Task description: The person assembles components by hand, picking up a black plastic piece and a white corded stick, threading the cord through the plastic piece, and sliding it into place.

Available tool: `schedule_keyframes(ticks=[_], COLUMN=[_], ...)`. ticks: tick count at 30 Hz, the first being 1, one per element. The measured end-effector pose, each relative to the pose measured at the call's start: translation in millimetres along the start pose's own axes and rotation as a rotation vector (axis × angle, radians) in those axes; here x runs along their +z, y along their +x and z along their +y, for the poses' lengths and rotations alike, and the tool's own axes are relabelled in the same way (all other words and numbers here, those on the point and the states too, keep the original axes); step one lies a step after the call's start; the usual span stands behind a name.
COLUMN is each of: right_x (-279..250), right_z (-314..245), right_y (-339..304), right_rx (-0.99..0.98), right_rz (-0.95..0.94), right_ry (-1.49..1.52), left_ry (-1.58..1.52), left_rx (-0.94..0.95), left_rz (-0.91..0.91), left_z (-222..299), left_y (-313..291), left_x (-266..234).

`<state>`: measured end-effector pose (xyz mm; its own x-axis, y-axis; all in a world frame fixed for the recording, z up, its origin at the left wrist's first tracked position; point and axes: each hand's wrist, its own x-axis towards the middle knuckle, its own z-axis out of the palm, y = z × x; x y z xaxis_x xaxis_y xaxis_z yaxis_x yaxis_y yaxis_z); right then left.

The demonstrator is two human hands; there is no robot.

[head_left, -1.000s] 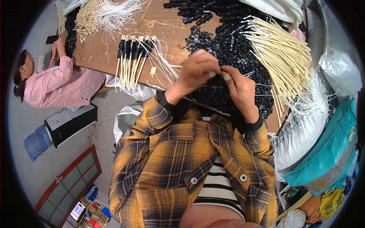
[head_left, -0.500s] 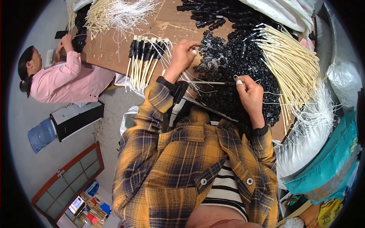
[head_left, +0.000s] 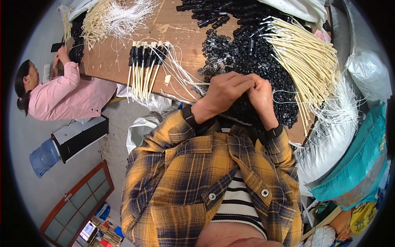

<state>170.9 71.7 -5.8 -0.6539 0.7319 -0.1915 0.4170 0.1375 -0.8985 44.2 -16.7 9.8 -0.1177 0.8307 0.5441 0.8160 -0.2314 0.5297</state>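
My left hand (head_left: 225, 91) and my right hand (head_left: 261, 95) meet in front of me, fingers bent and pinched together. One end of a thin cream rod (head_left: 202, 84) sticks out to the left of my left hand; the rest is hidden behind the fingers. My right hand grips the rod's other end, and white thread (head_left: 284, 91) loops out beside it. Whatever my left fingertips pinch is covered. Below and around both hands lies a heap of small black parts (head_left: 282, 74).
Several finished-looking rods with black sleeves (head_left: 142, 57) lie in a row on the brown table (head_left: 181, 45), white threads trailing. To the right is a large bundle of cream rods (head_left: 304, 57). Black sleeves (head_left: 214, 12) are piled at the back. A person in pink (head_left: 61, 92) sits at left.
My left hand has come back from the black heap toward the right and met my right hand. My right hand has moved slightly left. The rod is now mostly hidden.
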Motion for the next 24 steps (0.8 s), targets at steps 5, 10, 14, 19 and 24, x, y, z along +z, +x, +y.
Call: schedule_keyframes(ticks=[5,10,14,19,24], right_x=[1,9,14,9,1], right_z=[-16,-11,-8,-12,-19], right_y=[-6,-7,-8,-9,-10], right_rx=[-0.051,-0.264,-0.468,-0.481,-0.433], right_rz=[0.103,0.33,0.42,0.335,0.163], right_ry=[-0.167,-0.339,-0.441,-0.342,-0.141], left_ry=[-0.179,-0.574,-0.679,-0.502,-0.335], left_rx=[-0.106,-0.669,-0.796,-0.765,-0.588], left_rz=[0.131,0.133,0.075,0.006,0.046], left_z=[-11,-5,-9,-9,-23], left_y=[1,6,5,10,10], left_x=[4,-2,5,-6,-6])
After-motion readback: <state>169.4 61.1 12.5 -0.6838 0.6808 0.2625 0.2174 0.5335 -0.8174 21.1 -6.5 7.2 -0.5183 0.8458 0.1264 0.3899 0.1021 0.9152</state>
